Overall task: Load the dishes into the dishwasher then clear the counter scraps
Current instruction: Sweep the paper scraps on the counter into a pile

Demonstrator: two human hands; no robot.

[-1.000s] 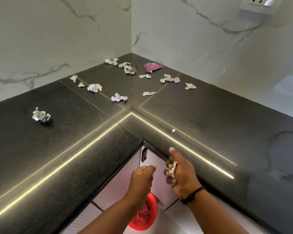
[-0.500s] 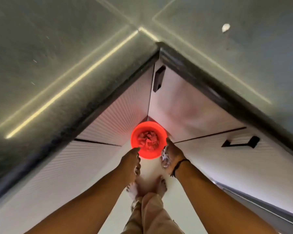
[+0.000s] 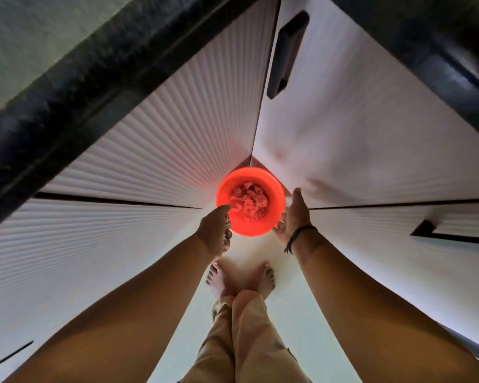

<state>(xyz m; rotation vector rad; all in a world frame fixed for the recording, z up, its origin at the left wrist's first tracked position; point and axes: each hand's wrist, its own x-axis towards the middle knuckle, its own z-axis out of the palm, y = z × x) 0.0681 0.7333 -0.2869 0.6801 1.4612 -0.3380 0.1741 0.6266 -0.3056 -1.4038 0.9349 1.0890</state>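
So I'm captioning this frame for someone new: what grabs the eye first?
The glowing round orange-red plastic bin on the floor in the cabinet corner, filled with crumpled paper scraps. Next, the two bare hands above its rim: the left hand loosely curled, the right hand with fingers spread. Below them stand bare feet on the pale floor.

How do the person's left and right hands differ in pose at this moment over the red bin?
The left hand has its fingers curled under at the near rim of the round red plastic bin; the right hand is spread, thumb pointing up, beside the rim. The right wrist carries a dark band; the left wrist is bare. No paper scrap shows in either. Both hang low by the bin.
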